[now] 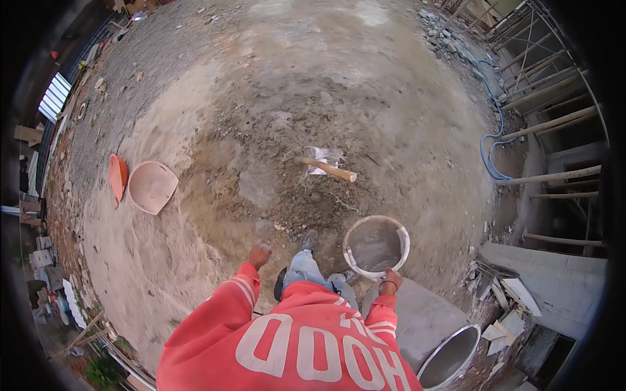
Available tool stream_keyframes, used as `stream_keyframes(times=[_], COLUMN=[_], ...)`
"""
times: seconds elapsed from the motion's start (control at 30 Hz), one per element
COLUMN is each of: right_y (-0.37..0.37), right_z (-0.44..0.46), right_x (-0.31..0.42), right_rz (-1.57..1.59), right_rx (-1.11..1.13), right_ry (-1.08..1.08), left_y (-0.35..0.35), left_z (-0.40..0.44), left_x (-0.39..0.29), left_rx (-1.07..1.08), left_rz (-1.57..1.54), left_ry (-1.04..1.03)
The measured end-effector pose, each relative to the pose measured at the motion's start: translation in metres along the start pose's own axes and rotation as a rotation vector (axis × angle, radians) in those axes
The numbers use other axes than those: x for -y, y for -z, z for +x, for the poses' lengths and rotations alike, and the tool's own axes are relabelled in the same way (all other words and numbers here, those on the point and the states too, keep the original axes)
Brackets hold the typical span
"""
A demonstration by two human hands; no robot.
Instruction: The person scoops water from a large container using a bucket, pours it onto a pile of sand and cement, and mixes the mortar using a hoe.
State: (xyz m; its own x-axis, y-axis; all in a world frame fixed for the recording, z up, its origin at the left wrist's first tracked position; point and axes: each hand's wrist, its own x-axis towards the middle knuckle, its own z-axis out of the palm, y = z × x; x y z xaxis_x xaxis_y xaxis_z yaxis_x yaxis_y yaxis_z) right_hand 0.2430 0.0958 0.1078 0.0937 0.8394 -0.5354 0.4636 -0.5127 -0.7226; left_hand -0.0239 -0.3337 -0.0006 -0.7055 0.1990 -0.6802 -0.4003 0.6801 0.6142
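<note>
My right hand (pixel 392 279) is closed on the near rim of a round bucket (pixel 353 255), whose inside is coated with grey residue. The bucket tilts so its mouth faces up toward me. On the left, my left hand (pixel 259 255) hangs over the ground with its fingers curled in and nothing visible in them. Ahead of my feet lies a wooden handle (pixel 334 170) across a pale, shiny flat piece (pixel 324 156); whether the two are joined I cannot tell. Dark, crumbly wet material (pixel 306 199) spreads around them.
A pale scoop-shaped basin (pixel 153 187) and an orange one (pixel 118 177) sit at left. A large grey drum (pixel 417 319) lies on its side at lower right. Blue hose (pixel 486 146), wooden poles (pixel 554 176) and broken slabs (pixel 512 326) line the right side.
</note>
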Motion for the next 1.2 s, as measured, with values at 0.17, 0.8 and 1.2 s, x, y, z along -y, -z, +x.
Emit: stream_keyframes(times=[0.17, 0.8, 1.2], right_y=[-0.011, -0.001, 0.004], right_z=[0.014, 0.022, -0.001], right_x=[-0.018, -0.012, 0.075], right_rz=[-0.606, -0.214, -0.887], right_rx=[-0.248, -0.093, -0.307], right_ry=[0.181, -0.168, -0.006], left_y=[-0.008, 0.001, 0.021], left_z=[-0.001, 0.049, 0.039], left_x=[0.012, -0.042, -0.021], left_rx=[-0.094, 0.144, 0.216], left_rz=[0.087, -0.094, -0.119], left_ry=[0.122, -0.023, 0.144])
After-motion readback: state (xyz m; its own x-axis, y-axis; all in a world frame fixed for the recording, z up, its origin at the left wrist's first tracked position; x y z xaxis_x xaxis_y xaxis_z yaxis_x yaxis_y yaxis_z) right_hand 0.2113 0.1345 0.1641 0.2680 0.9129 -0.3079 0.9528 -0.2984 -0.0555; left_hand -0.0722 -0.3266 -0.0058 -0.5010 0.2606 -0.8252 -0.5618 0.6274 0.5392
